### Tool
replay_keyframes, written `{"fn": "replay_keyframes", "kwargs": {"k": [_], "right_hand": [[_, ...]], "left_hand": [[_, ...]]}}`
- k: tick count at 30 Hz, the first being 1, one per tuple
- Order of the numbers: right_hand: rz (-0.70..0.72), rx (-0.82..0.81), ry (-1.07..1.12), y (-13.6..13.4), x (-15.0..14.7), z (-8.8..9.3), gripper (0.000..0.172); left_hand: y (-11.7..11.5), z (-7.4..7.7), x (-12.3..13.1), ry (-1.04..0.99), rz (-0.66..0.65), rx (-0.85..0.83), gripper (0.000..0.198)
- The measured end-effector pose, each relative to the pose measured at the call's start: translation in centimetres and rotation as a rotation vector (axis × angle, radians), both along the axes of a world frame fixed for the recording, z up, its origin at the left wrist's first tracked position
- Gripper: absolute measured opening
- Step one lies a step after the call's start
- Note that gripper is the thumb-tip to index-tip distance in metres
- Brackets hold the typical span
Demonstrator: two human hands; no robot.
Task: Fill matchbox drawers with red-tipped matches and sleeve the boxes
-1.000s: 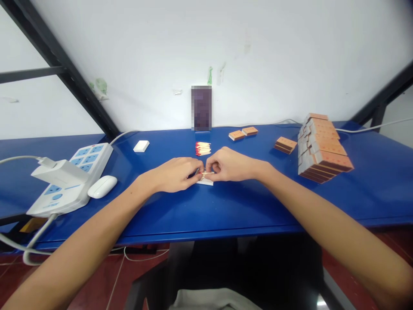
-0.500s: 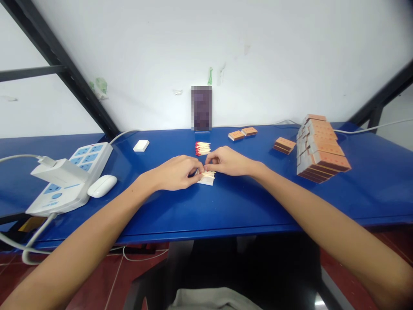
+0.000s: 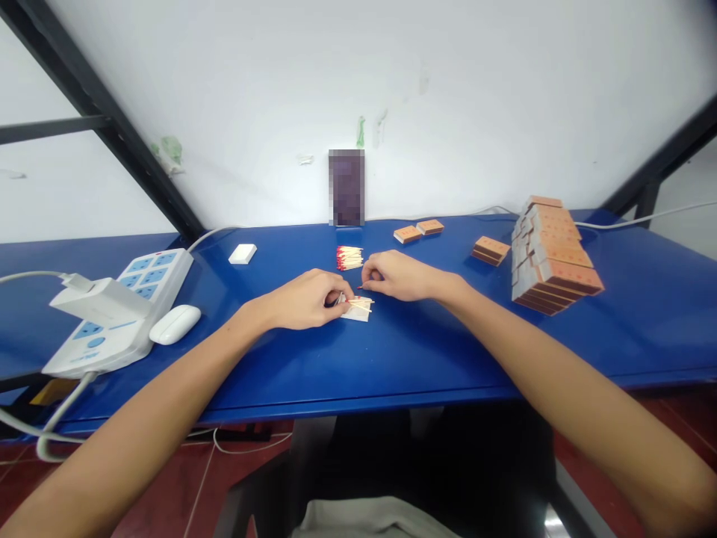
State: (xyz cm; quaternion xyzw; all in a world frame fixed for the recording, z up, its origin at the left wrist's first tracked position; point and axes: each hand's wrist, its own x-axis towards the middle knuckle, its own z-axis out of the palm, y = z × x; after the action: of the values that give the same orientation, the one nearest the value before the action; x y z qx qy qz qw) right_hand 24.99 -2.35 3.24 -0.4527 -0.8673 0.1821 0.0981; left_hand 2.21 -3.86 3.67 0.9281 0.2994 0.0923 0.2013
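My left hand (image 3: 311,300) is closed at a small white matchbox tray (image 3: 354,315) on the blue table, its thumb and fingertips pinched on a few matches (image 3: 363,303) lying across it. Partly covered by those fingers are the match heads and the tray's left end. Just right of the tray, my right hand (image 3: 397,275) pinches a single match, whose red head (image 3: 359,288) pokes out to the left; the stick is mostly hidden. Behind the hands lies a neat pile of red-tipped matches (image 3: 350,258), heads to the left.
Two matchboxes (image 3: 407,235) lie near the wall. Further right stand a small stack of matchboxes (image 3: 491,251) and a tall one (image 3: 557,258). On the left are a white block (image 3: 243,254), a power strip (image 3: 154,276) with a charger, and an earbud case (image 3: 175,324). A blurred phone-like panel (image 3: 346,188) leans on the wall.
My right hand has drawn away from the tray, slightly to the right, with a match's red head now showing at its fingertips. My left hand stays at the tray.
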Motion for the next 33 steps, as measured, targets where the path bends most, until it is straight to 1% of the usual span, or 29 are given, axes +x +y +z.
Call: {"fn": "replay_keyframes", "kwargs": {"k": [2,4,7,10,12,14,18,21,24,28,33], "right_hand": [[-0.005,0.028,-0.015,-0.1,0.5,0.3,0.011],[0.023,-0.003,0.032,-0.2,0.9,0.8,0.014],[0.119,-0.141,0.135,-0.5,1.1,1.5,0.018],[0.194,-0.273,0.222,-0.8,1.0,2.1,0.019],[0.201,-0.339,0.27,-0.9,0.8,2.3,0.019],[0.18,-0.382,0.28,-1.1,0.7,2.5,0.019],[0.126,-0.396,0.254,-1.2,0.5,2.4,0.021],[0.114,-0.404,0.241,-1.1,0.5,2.0,0.021],[0.112,-0.417,0.231,-0.9,0.6,1.7,0.023],[0.121,-0.42,0.234,-0.8,0.7,1.6,0.024],[0.131,-0.415,0.239,-0.8,0.7,1.7,0.022]], "left_hand": [[0.0,0.0,0.0,-0.014,0.008,0.005,0.022],[-0.1,0.0,0.0,-0.03,0.008,0.017,0.022],[0.0,-0.2,0.2,-0.053,0.003,0.032,0.025],[0.2,-0.6,0.5,-0.089,0.048,0.046,0.036],[0.4,-1.0,0.7,-0.111,0.099,0.041,0.04],[0.5,-1.3,0.9,-0.126,0.145,0.025,0.041],[0.6,-1.7,1.1,-0.16,0.198,-0.01,0.037],[0.6,-1.8,1.1,-0.184,0.218,-0.057,0.029],[0.6,-1.6,1.0,-0.193,0.205,-0.106,0.023],[0.6,-1.4,0.9,-0.187,0.181,-0.152,0.022],[0.7,-1.1,0.7,-0.119,0.155,-0.138,0.023]]}}
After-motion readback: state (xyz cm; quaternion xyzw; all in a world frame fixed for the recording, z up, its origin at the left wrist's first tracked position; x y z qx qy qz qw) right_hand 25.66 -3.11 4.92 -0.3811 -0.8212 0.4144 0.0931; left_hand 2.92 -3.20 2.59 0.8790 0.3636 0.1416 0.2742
